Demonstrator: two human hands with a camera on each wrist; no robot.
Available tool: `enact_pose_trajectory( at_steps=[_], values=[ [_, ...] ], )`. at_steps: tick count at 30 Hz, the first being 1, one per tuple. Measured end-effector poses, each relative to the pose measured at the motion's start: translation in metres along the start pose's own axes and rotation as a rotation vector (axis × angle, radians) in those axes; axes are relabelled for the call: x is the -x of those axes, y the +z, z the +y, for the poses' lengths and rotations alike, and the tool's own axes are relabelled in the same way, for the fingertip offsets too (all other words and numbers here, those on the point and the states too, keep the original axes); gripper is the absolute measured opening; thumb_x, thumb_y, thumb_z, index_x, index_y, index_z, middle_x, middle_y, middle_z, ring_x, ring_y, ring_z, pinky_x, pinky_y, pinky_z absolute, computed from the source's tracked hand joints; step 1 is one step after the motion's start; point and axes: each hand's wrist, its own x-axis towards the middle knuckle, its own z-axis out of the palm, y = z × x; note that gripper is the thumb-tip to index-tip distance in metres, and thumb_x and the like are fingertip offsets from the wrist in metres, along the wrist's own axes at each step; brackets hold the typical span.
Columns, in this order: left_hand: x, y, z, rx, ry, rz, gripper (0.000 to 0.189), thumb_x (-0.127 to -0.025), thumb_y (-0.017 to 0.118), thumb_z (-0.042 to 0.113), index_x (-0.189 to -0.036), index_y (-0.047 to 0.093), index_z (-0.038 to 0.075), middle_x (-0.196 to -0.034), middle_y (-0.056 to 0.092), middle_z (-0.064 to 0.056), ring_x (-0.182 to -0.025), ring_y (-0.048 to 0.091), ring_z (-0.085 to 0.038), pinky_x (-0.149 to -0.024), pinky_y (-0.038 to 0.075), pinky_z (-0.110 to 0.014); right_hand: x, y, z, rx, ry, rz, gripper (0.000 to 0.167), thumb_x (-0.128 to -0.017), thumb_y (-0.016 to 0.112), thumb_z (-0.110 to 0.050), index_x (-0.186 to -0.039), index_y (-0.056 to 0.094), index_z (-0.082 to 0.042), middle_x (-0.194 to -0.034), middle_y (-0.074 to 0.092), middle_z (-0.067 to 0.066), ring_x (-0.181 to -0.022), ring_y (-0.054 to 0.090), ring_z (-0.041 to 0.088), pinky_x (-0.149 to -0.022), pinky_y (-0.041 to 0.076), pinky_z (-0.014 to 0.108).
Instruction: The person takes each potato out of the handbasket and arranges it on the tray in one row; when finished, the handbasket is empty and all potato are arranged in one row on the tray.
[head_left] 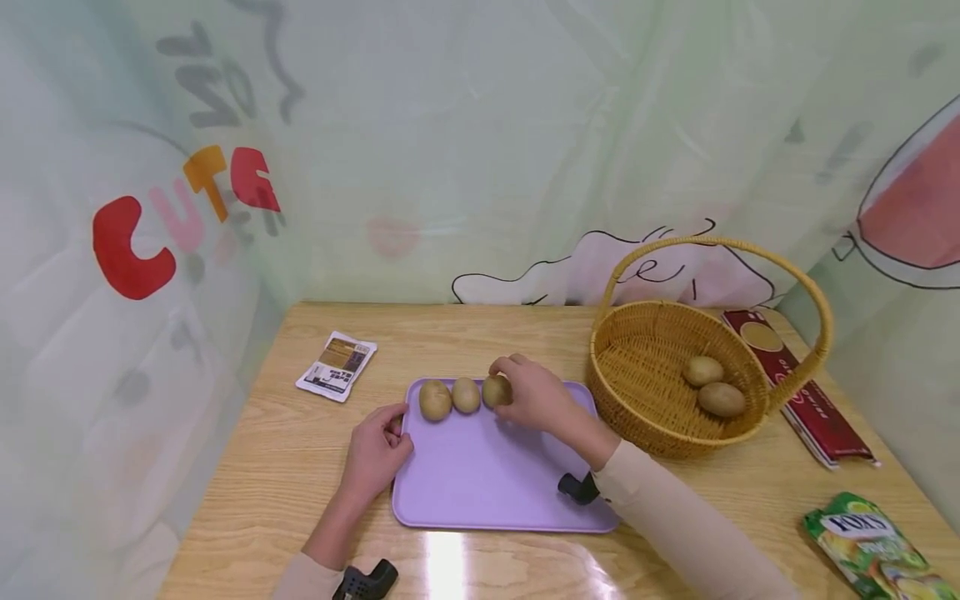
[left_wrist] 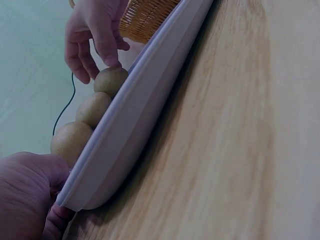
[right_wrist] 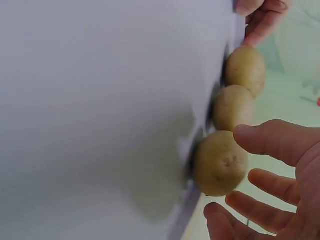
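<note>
Three potatoes sit in a row along the far edge of a lilac tray (head_left: 480,479): a larger left potato (head_left: 435,402), a middle potato (head_left: 466,396) and a right potato (head_left: 494,392). My left hand (head_left: 375,454) grips the tray's left rim near the far corner, thumb above and fingers underneath in the left wrist view. Over the right potato is my right hand (head_left: 542,398). Its thumb touches this potato (right_wrist: 221,164) in the right wrist view, while the other fingers are spread loosely beside it.
A wicker basket (head_left: 637,408) with a tall handle stands right of the tray, holding two potatoes (head_left: 712,387). Beyond it lies a long red packet (head_left: 817,417). A green FOX'S bag (head_left: 873,546) is at the near right, and a small white-and-brown packet (head_left: 337,366) at the far left.
</note>
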Motion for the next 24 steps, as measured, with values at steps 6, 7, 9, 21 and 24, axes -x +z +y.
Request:
enact_pose_trajectory(
  at_steps=[6,7,9,21,24],
  values=[
    [0.000,0.000,-0.002,-0.010,-0.011,0.002,0.045,-0.069,0.064,-0.009,-0.114,0.067,-0.006,-0.075,0.059,-0.004,-0.057,0.051,-0.008,-0.050,0.047,-0.021,0.006,-0.019,-0.001,-0.030,-0.014,0.024,0.054,-0.075,0.080,-0.020,-0.124,0.059,-0.009,-0.119,0.059,0.011,-0.097,0.060,0.027,-0.081,0.051,0.043],
    [0.000,0.000,-0.002,-0.010,-0.008,0.003,0.045,-0.068,0.064,-0.009,-0.113,0.067,-0.006,-0.074,0.059,-0.004,-0.057,0.052,-0.008,-0.050,0.047,-0.021,0.007,-0.023,-0.001,-0.044,-0.012,0.028,0.054,-0.076,0.079,-0.020,-0.124,0.058,-0.009,-0.119,0.058,0.012,-0.098,0.060,0.027,-0.080,0.051,0.042],
    [0.000,0.001,-0.003,-0.007,-0.002,0.004,0.045,-0.068,0.064,-0.009,-0.113,0.067,-0.006,-0.074,0.059,-0.005,-0.057,0.051,-0.008,-0.050,0.046,-0.021,0.009,-0.031,0.001,-0.076,-0.013,0.040,0.053,-0.077,0.078,-0.019,-0.125,0.058,-0.007,-0.120,0.058,0.013,-0.099,0.060,0.029,-0.080,0.052,0.042],
    [0.000,0.000,-0.001,-0.003,-0.011,0.002,0.044,-0.069,0.065,-0.009,-0.113,0.067,-0.006,-0.074,0.058,-0.005,-0.056,0.051,-0.008,-0.050,0.046,-0.021,0.017,-0.067,0.020,-0.112,0.017,0.139,0.052,-0.079,0.078,-0.022,-0.124,0.060,-0.006,-0.118,0.063,0.012,-0.095,0.062,0.027,-0.076,0.053,0.042],
    [0.000,0.000,-0.001,-0.004,-0.019,-0.003,0.045,-0.069,0.065,-0.009,-0.114,0.067,-0.005,-0.075,0.058,-0.004,-0.057,0.051,-0.008,-0.050,0.046,-0.021,0.019,-0.075,0.025,-0.111,0.027,0.155,0.050,-0.079,0.078,-0.021,-0.122,0.060,-0.005,-0.116,0.063,0.013,-0.094,0.062,0.029,-0.076,0.052,0.043]
  ],
)
